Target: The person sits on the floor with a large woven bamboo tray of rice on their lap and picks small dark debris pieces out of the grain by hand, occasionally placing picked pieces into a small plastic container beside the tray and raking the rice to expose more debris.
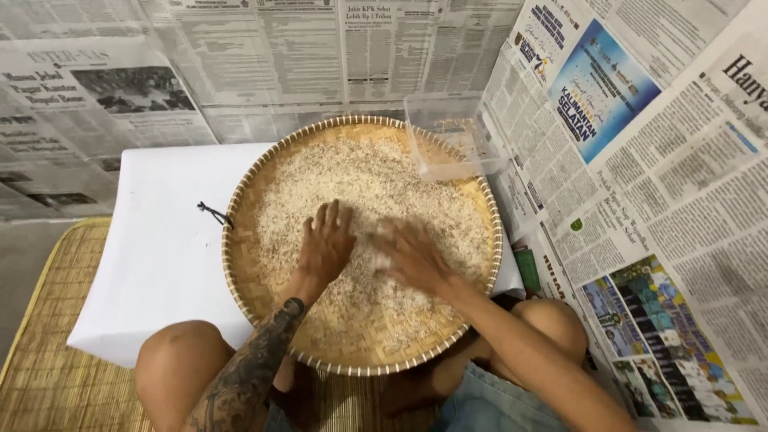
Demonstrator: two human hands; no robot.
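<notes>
A round woven bamboo tray [240, 272] lies in front of my knees, covered with a layer of pale rice grains [360, 176]. My left hand [326, 240] rests flat on the grains near the tray's middle, fingers spread. My right hand [410, 252] is beside it on the rice, blurred by motion, fingers apart. Neither hand holds anything.
A clear plastic tub [448, 136] leans on the tray's far right rim. Under the tray lies a white cloth [160, 240] on a woven mat [48, 352]. Newspaper sheets [664, 160] cover the floor and wall. A small black cord [213, 213] hangs at the tray's left rim.
</notes>
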